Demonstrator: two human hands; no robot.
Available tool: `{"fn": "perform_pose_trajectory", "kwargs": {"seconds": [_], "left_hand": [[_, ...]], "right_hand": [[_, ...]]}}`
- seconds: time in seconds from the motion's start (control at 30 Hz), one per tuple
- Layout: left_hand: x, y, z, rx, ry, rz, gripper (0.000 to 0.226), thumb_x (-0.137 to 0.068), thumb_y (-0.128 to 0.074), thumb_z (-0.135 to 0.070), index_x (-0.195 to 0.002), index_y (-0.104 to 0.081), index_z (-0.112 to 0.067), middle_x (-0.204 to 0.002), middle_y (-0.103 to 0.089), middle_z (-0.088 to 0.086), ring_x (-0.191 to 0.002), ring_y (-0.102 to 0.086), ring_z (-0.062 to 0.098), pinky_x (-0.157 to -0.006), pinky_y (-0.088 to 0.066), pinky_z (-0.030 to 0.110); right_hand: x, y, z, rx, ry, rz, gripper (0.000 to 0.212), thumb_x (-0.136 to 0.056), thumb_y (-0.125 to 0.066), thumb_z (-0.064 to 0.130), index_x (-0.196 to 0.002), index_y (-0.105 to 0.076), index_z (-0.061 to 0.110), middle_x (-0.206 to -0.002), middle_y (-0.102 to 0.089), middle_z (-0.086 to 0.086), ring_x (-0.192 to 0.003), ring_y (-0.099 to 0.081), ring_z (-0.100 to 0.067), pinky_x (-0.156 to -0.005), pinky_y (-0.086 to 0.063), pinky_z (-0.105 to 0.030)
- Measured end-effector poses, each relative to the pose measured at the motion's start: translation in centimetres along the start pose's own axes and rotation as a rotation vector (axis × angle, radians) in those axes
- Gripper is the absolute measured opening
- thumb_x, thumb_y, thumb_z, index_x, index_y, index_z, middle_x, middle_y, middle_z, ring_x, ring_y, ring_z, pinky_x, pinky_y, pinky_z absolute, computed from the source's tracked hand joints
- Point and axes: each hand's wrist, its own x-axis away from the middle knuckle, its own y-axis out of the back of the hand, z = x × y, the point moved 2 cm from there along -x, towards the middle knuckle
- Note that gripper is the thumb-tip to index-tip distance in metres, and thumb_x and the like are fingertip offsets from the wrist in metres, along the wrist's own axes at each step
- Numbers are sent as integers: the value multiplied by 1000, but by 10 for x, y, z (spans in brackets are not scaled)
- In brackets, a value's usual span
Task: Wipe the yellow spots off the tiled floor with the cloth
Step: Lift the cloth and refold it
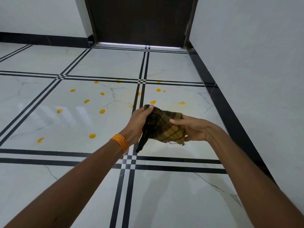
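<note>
Spotted floor [65,122]; cloth [166,129] seemingly two-handed.

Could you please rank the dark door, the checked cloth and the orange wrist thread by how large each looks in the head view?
1. dark door
2. checked cloth, nearer the camera
3. orange wrist thread

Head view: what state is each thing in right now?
Cloth: bunched, held off the floor by both hands, one dark end hanging.
Left hand: closed on cloth.
Right hand: closed on cloth.
Spots: many unwiped, mostly on the left tile.
Floor: glossy, faint yellow smear under the cloth.
Door: shut.
</note>
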Motion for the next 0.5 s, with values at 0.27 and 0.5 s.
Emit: {"fn": "perform_pose_trajectory", "kwargs": {"seconds": [0.27,0.5], "left_hand": [[3,3,-11,151,-37,-105,32,-103,-53,-30,-115,-68,-5,-107,-74,14,-96,-73,25,-73,-60,33],[-1,21,-15,-131,-68,-269,29,-102,-55,-31,-104,-71,-7,-105,-74,13,-103,-70,26,-91,-55,35]], "right_hand": [[-10,5,-11,-438,326,-150,75,-83,-72,-4,-142,-51,38,-120,-74,-17,-107,-70,-32,-81,-61,-41],[-4,15,-1,-194,445,-315,38,-87,-72,-6,-124,-67,-2,-98,-75,-10,-93,-73,-22,-76,-60,-29]]}}
